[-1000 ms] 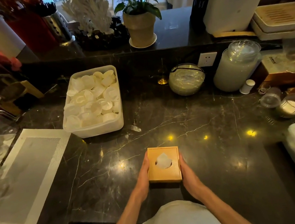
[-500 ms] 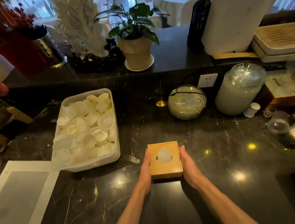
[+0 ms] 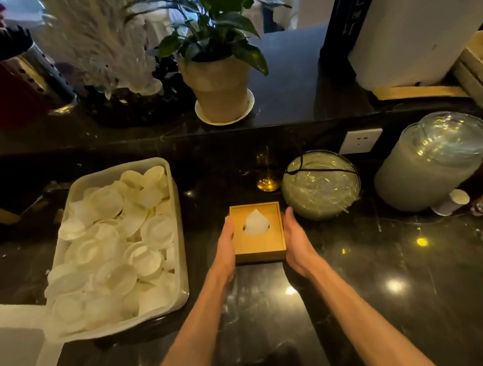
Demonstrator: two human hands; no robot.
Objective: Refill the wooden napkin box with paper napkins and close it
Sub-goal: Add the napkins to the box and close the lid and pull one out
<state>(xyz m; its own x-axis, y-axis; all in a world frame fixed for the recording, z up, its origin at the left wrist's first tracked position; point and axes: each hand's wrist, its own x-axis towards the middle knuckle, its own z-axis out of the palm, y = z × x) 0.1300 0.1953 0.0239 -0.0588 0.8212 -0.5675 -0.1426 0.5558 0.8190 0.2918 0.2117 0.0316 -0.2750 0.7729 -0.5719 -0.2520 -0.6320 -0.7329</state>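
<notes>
napkin box (image 3: 259, 245) looks finished: lid on, one napkin (image 3: 256, 224) poking thru the slot, so i'd say the step now is just parking it on the table (image 3: 366, 289). best done w/ even pressure both sides, box level, pushed straight. mind the glass bowl (image 3: 320, 184) near the right hand (image 3: 297, 238), then let go both sides together so the lid doesn't shift. box sits between the 2 hands: left hand (image 3: 226, 246) flat vs its left wall, fingers straight, nothing gripped. right hand is likewise straight-fingered along the right wall, fingertips maybe just off it, can't tell. tray (image 3: 180, 250) of white lids is just beside the left hand.
</notes>
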